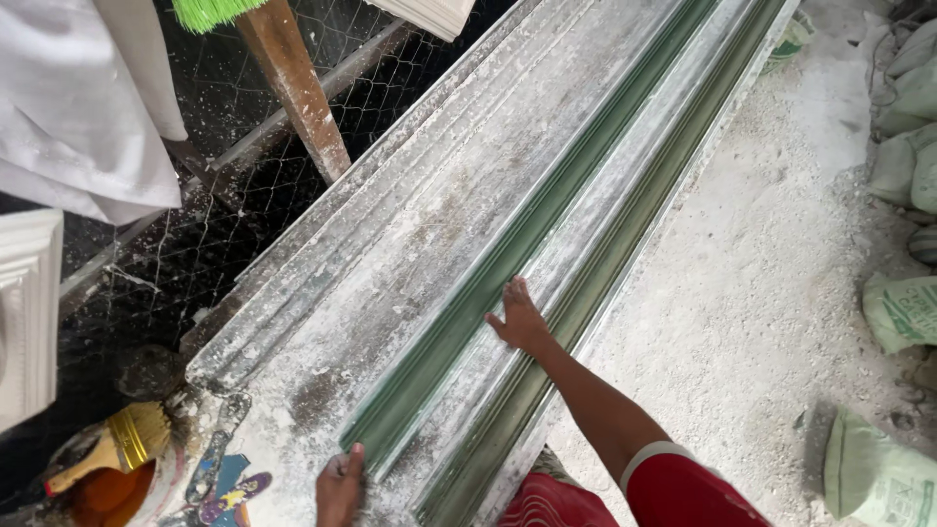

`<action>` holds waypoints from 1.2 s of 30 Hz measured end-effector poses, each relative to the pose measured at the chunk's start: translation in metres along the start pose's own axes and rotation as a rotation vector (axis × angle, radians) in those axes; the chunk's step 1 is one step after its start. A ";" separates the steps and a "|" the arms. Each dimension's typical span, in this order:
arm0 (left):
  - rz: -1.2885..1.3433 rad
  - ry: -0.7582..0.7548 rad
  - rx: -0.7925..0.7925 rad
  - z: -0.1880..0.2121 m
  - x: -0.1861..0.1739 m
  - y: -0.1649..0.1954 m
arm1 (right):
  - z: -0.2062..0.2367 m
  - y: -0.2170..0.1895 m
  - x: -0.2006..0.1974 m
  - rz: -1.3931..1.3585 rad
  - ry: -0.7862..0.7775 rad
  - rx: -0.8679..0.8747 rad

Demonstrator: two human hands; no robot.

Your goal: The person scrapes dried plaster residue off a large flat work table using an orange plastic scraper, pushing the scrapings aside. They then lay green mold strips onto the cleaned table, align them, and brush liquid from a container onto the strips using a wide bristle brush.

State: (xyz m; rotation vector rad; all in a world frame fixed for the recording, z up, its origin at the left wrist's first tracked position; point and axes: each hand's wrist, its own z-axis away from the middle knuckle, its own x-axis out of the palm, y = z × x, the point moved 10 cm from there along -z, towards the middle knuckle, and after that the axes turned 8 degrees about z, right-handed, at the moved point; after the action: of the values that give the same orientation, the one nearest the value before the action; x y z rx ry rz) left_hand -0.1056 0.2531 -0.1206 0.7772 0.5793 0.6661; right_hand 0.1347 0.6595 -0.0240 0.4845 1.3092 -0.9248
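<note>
While both hands rest on the long green mould [522,239], the work in hand looks like steadying or feeling along it rather than lifting. The mould lies lengthwise on the dust-caked tabletop [390,263], running away from the person, with a second green channel [625,234] just to the right of it.

The right hand [519,317] lies flat and open, fingers spread, pressing on the pale ridge between the two green strips. The left hand [340,485] sits at the near end of the mould, nearer the body than the right hand. Its fingers seem curled against the end, though whether they truly clamp it I cannot tell.

In my judgement, any shift of so long and thin a piece would call for both hands working together, with even pressure, since white dust makes the surface slippery.

To the left of the left hand a yellow-handled brush [122,444] rests in an orange bucket [98,493]. Beyond it stand wire mesh [244,224] and a wooden post [298,93]. Sacks [898,312] lie on the floor [781,244], well off to the right of the right hand.

The far end of the mould runs out of the picture, the left wrist is cut off by the bottom edge, and the dust hides the mould's exact profile.
</note>
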 end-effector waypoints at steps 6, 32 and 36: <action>-0.031 0.010 -0.044 0.011 -0.012 -0.017 | 0.007 0.020 -0.003 -0.210 -0.024 -0.020; -0.406 -0.007 0.187 0.102 0.059 -0.099 | 0.115 0.139 0.039 -0.066 0.102 0.292; -0.444 -0.048 0.105 0.104 0.051 -0.112 | 0.111 0.131 0.037 -0.056 0.158 0.244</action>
State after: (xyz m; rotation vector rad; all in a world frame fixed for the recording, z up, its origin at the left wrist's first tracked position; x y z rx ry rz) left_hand 0.0349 0.1842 -0.1588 0.7280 0.7184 0.2091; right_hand 0.3057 0.6382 -0.0579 0.7246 1.3640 -1.1180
